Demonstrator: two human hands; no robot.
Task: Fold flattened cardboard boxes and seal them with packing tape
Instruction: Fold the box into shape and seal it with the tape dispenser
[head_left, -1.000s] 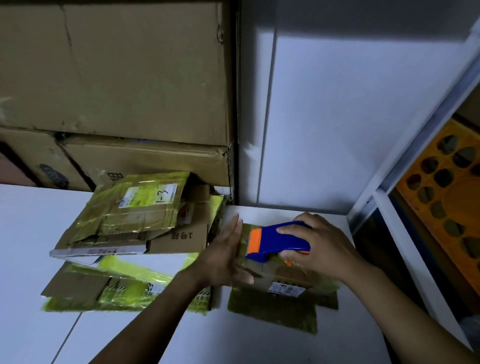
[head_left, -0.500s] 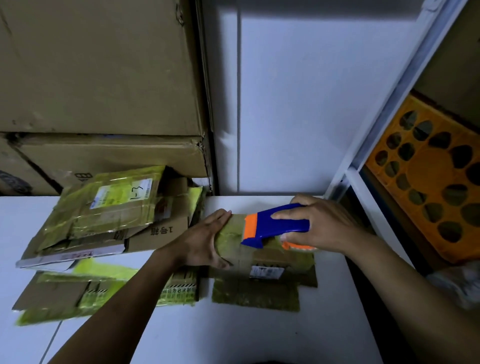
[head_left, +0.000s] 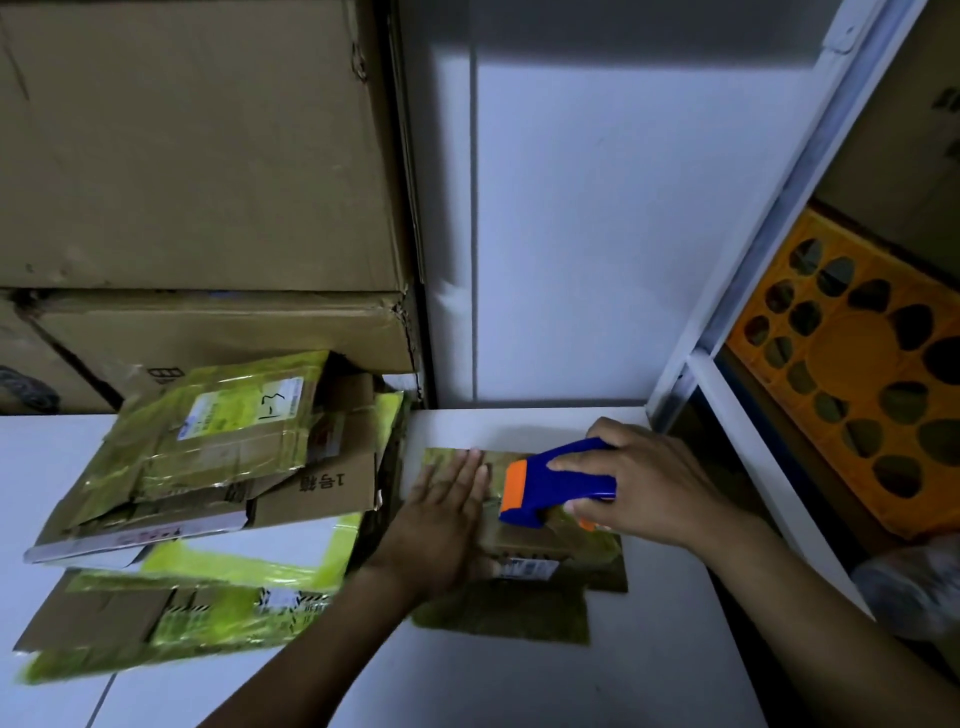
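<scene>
Smooth white tabletop (head_left: 519, 686), matte finish. On it, right of centre, lies a small folded cardboard box (head_left: 519, 545), its brown board largely covered in glossy yellow-green tape, one flap lying flat toward the viewer. Left hand (head_left: 441, 525) lies flat on the box top, fingers straight and together. Right hand (head_left: 649, 488) grips a blue plastic tape dispenser (head_left: 550, 483) with an orange front edge, set against the box top. Left of the box, a loose pile of flattened boxes (head_left: 208, 467), creased, tape-wrapped, labelled. Behind it, stacked large corrugated cartons (head_left: 197, 156), edges dented. Far right, an orange perforated plastic crate (head_left: 857, 395).
</scene>
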